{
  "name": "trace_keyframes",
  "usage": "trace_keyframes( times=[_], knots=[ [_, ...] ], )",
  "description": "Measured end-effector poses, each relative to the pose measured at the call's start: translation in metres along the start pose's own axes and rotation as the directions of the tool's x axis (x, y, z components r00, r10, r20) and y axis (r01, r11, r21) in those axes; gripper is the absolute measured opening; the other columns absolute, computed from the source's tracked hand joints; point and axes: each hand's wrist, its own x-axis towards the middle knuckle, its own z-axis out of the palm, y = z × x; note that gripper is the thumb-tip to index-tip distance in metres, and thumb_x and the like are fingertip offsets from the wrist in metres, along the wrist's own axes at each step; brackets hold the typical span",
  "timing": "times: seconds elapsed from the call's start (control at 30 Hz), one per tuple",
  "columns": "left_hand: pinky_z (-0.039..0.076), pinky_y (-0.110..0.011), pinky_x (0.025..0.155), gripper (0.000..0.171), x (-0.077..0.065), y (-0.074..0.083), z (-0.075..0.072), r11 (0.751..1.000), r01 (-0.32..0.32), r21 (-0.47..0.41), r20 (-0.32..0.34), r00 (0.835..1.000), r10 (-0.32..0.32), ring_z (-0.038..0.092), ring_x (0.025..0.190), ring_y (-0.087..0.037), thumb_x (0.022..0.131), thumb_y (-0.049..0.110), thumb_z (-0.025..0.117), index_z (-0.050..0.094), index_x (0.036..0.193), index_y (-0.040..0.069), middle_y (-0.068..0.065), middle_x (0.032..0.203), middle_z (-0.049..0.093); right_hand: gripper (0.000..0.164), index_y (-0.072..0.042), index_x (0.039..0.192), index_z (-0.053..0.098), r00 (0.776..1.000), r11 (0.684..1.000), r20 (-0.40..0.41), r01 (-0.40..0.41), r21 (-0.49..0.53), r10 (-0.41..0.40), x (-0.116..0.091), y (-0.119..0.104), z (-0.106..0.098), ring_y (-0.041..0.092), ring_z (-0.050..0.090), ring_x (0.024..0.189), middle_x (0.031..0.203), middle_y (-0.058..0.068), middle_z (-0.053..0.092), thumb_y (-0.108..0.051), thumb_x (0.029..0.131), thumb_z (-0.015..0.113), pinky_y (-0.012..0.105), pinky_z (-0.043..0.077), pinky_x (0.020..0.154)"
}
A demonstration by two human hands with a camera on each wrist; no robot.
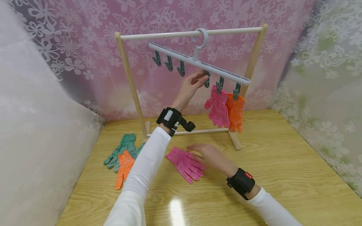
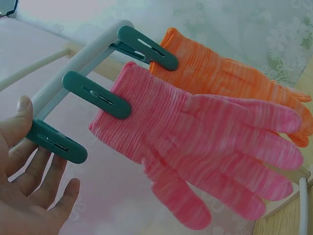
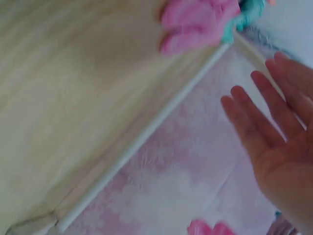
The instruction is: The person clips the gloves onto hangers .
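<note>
Left hand [image 1: 190,88] up at the hanger [image 1: 181,57], thumb and fingers pinching a green clip [image 1: 207,81] with no glove in it. Right hand [image 1: 211,156] low, fingers extended, holding nothing, right by the flat pink glove [image 1: 183,161] on the tabletop [image 1: 282,150]; can't tell if fingertips touch it. Hanging pink glove [image 1: 219,106] and hanging orange glove [image 1: 237,113] clipped at the hanger's right end.

Risks, judging: hanger seems to dip toward the gloved side, so tugging the clip could swing it or slide its hook along the white rod [image 1: 158,35]. Weak squeeze might leave too narrow a gap, or catch only the cuff's edge, so a glove would drop. Straight fingers might shove the flat pink glove instead of lifting it.

Writing: red tag [image 1: 249,175] on the right wristband [image 1: 240,184], pale lettering, too small to read. No legible brand elsewhere.
</note>
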Motion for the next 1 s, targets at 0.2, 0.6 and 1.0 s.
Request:
trace_keyframes(
  times=[0.2, 0.6, 1.0],
  knots=[
    [0.049, -0.024, 0.102, 0.045, 0.000, 0.002, 0.005, 1.000, 0.004, 0.015, -0.005, 1.000, -0.004, 0.059, 0.126, -0.021, 0.104, 0.018, 0.061, 0.053, 0.146, 0.003, -0.014, 0.141, 0.059, 0.031, -0.004, 0.125, 0.072, 0.978, 0.993, 0.179, 0.096, 0.066, -0.106, -0.004, -0.011, 0.028, 0.026, 0.064, 0.123, 0.132, 0.013, 0.067, -0.006, 0.095, 0.072, 0.036, 0.055, 0.098],
    [0.053, -0.025, 0.098, 0.047, -0.001, 0.008, 0.014, 0.999, 0.020, 0.028, -0.041, 0.999, -0.019, 0.060, 0.124, -0.024, 0.101, 0.017, 0.065, 0.053, 0.144, 0.000, -0.017, 0.137, 0.060, 0.035, -0.003, 0.127, 0.071, 0.959, 0.998, 0.284, -0.015, 0.053, 0.000, -0.023, 0.005, 0.018, 0.028, 0.063, 0.123, 0.131, 0.013, 0.067, -0.001, 0.092, 0.073, 0.039, 0.056, 0.097],
    [0.054, -0.025, 0.094, 0.041, 0.001, 0.008, 0.022, 1.000, -0.004, 0.017, -0.104, 0.995, 0.006, 0.061, 0.120, -0.025, 0.098, 0.020, 0.070, 0.062, 0.134, 0.001, -0.013, 0.128, 0.065, 0.021, -0.004, 0.113, 0.077, 0.963, 0.985, 0.216, -0.171, 0.014, 0.164, -0.034, 0.046, -0.006, 0.028, 0.069, 0.109, 0.115, 0.009, 0.074, -0.008, 0.092, 0.075, 0.046, 0.056, 0.093]
  ],
)
